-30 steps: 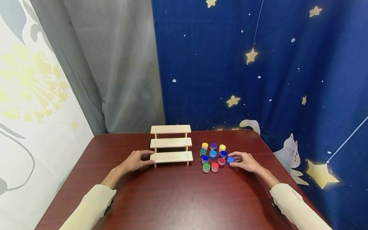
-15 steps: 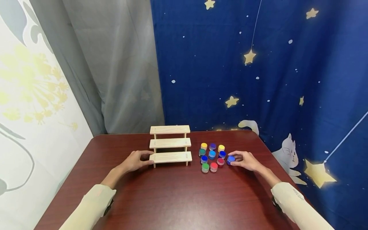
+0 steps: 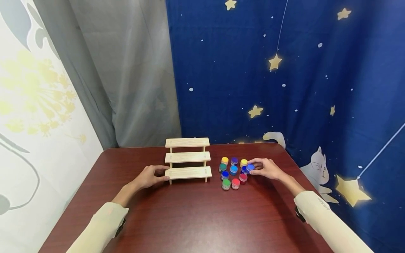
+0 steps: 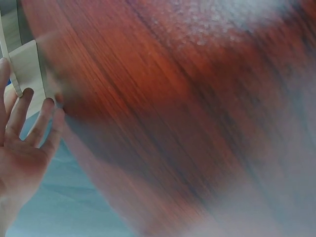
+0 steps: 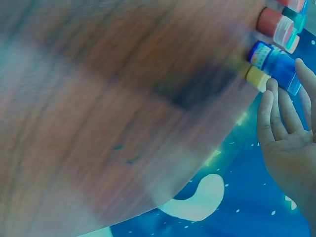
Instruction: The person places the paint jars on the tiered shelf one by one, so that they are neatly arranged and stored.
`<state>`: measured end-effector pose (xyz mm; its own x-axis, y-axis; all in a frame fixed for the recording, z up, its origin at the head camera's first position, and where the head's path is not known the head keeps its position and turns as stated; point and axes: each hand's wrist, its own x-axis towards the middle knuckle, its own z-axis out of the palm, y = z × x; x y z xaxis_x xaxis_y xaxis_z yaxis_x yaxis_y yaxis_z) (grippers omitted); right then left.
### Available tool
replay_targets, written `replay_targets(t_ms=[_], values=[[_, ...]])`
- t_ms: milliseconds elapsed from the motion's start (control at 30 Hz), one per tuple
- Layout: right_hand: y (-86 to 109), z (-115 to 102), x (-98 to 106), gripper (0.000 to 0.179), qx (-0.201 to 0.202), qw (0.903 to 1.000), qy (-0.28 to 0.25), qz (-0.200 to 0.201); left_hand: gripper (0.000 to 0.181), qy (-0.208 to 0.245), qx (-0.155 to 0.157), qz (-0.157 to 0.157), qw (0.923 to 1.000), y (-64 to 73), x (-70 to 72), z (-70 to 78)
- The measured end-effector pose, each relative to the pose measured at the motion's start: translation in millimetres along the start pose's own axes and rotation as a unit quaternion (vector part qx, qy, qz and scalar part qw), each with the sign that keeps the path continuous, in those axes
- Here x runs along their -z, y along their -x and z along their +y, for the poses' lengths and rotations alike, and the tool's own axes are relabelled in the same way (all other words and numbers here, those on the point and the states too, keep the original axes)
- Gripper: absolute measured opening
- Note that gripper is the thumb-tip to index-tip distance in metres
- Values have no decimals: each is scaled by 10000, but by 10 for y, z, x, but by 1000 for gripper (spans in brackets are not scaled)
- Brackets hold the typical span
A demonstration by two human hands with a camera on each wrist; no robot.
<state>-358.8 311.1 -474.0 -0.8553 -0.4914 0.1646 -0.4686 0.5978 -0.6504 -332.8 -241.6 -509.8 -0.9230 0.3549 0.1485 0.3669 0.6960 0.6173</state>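
A light wooden three-step display stand point(image 3: 188, 172) stands toward the back of the table. My left hand point(image 3: 148, 176) holds the left end of its lowest step, thumb at the front edge and fingers behind. In the left wrist view the fingers point(image 4: 19, 116) reach up to the pale wood. My right hand point(image 3: 267, 168) pinches a small blue-lidded paint jar point(image 3: 250, 167) between thumb and fingers. That jar overlaps a darker blue paint jar point(image 3: 243, 169) in the head view. The right wrist view shows the held blue jar point(image 5: 284, 71) tilted beside the fingers.
Several paint jars stand grouped right of the stand, among them a green jar point(image 3: 226, 185), a red jar point(image 3: 235, 184), a light blue jar point(image 3: 233, 170) and a yellow jar point(image 3: 243, 162). Behind the dark red table point(image 3: 196, 218) hang a grey curtain point(image 3: 142, 88) and a blue star-patterned curtain point(image 3: 227, 80).
My right hand has lifted the blue paint jar and carried it up and left, over the darker blue one. My left hand has stayed at the stand.
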Motion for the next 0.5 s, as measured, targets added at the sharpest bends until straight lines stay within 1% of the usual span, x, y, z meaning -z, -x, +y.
replay_targets(t_ms=[67,300,367,500], values=[[-61,-47,-3,43,0,10000,22,0,50,62,24,12,10000,8,2,-2],[-232,-205,-45,41,95,9999,7,-49,52,120,-75,10,9999,9,22,0],[-273,-243,-65,42,79,9999,106,-71,52,140,-48,-10,9999,4,31,5],[-347,-312,-105,43,-55,9998,139,-154,51,215,78,-63,9997,-6,39,24]])
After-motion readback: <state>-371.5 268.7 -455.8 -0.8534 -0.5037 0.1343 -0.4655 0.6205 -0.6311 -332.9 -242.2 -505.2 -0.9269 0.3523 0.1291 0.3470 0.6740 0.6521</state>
